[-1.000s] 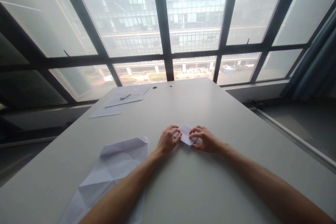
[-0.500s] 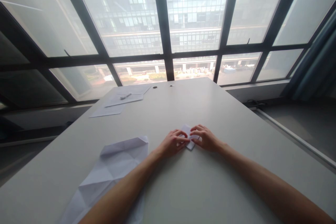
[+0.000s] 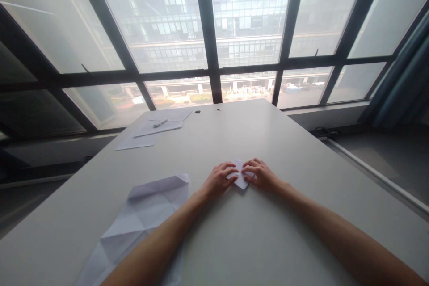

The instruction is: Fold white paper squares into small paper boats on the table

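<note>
A small folded piece of white paper (image 3: 240,182) lies on the table between my two hands, one corner pointing toward me. My left hand (image 3: 221,178) holds its left side, fingers curved and thumb near the lower edge. On the right side, my right hand (image 3: 261,175) grips the paper with bent fingers and the thumb close to its middle. Fingers of both hands cover much of the folded paper's sides. Beside and partly under my left forearm is a large creased sheet of white paper (image 3: 144,212), its far edge lifted in a fold.
The white table (image 3: 268,241) reaches toward a wall of framed windows. At its far left lie several flat paper sheets (image 3: 140,140) with a white pen-like object (image 3: 160,123) on top. A round cable hole (image 3: 197,112) is near the far edge. A blue curtain (image 3: 395,80) hangs at right.
My left fingers have shifted slightly up and left on the folded paper, uncovering more of its middle. My right hand stays almost in place. The other papers have not moved.
</note>
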Tool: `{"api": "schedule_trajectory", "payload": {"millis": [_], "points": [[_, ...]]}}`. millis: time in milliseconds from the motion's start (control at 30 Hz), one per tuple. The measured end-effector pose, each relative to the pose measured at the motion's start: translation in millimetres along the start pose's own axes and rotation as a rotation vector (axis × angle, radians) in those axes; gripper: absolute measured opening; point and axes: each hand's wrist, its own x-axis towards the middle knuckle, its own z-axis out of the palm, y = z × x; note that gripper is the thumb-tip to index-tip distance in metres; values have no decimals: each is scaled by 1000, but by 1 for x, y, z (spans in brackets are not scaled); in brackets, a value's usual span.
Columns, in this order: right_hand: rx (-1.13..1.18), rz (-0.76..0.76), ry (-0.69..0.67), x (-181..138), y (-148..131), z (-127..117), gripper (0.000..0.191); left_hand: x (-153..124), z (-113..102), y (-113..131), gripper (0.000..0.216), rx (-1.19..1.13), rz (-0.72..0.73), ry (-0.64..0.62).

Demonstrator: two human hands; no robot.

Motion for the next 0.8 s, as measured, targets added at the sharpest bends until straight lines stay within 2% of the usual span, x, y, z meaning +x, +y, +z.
{"api": "schedule_trajectory", "payload": {"millis": [133,267,433,500,667,800], "points": [[-15,12,-14,0,-2,-2,15,0,1,-1,15,8,10,-12],[-37,16,-6,-1,-4,-3,29,-1,1,0,17,11,42,5],[-34,23,-6,-1,-5,-3,25,0,-1,-1,14,-54,141,-39],[-38,29,-18,-1,-4,-3,26,1,-1,-1,16,-77,142,-52],[-78,20,-39,-2,-1,1,46,0,0,0,18,-53,136,-36],[-89,1,-83,-2,3,5,44,-1,2,0,22,50,61,-22]]}}
